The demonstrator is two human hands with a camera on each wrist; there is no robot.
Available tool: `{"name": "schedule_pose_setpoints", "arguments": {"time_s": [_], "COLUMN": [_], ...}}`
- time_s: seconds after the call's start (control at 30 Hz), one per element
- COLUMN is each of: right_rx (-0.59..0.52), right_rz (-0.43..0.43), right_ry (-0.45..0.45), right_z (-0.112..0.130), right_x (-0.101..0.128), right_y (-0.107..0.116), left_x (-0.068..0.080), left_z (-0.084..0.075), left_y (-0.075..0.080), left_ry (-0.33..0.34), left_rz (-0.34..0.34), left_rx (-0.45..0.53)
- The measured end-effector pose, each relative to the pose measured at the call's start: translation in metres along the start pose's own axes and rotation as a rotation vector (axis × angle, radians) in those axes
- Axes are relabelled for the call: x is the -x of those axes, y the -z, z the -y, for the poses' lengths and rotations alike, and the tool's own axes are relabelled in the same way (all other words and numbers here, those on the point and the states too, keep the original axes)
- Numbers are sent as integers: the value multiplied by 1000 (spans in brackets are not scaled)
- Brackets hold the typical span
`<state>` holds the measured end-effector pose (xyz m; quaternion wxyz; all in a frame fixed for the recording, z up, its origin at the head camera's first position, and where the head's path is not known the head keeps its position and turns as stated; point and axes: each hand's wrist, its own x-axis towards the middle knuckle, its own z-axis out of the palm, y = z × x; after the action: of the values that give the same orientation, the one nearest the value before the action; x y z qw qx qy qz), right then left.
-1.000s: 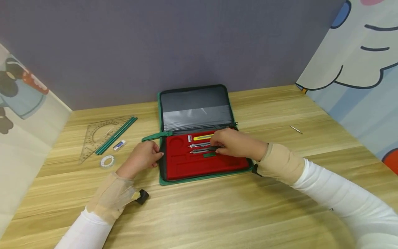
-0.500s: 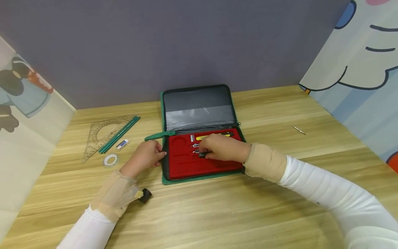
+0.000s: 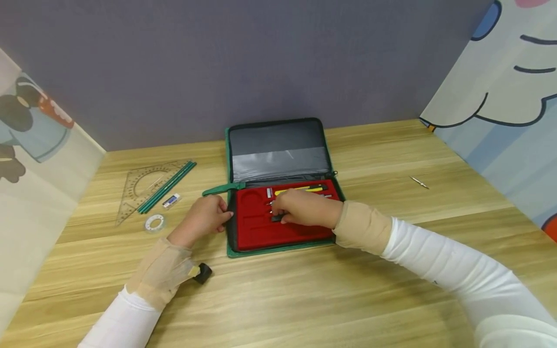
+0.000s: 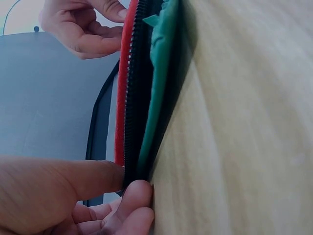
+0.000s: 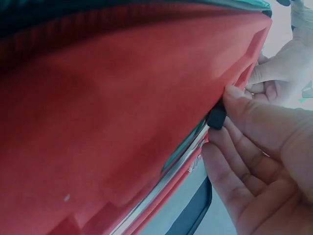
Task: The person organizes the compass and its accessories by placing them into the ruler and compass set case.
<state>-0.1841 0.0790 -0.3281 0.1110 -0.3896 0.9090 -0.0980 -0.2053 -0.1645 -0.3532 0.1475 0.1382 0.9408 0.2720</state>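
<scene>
A green zip case lies unfolded on the table, with a red moulded tray in its lower half. My left hand pinches the case's left edge; in the left wrist view the thumb is on the zip side and fingers are beneath. Over the tray, my right hand pinches a small black block between thumb and fingers; its exact kind cannot be told. Metal compass parts lie in the tray close to those fingers, mostly hidden by the hand in the head view. A yellow cutter knife sits in a slot behind it.
Left of the case lie a clear set square, green pencils, an eraser and a tape roll. A thin metal piece lies far right. A grey wall stands behind the raised lid.
My right hand has moved left across the tray with the small black block, uncovering the black end of the cutter knife. The left hand keeps its hold on the case edge.
</scene>
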Motion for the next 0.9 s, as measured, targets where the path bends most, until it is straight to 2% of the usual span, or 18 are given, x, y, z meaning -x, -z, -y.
{"name": "schedule_pose_setpoints", "arguments": {"time_s": [0.9], "right_rx": [-5], "right_rz": [-69], "right_ry": [22], "right_z": [2], "right_x": [4], "right_y": [-5], "left_x": [1], "left_z": [-2], "left_y": [1], "left_ry": [18], "left_rz": [22], "left_rx": [2]}}
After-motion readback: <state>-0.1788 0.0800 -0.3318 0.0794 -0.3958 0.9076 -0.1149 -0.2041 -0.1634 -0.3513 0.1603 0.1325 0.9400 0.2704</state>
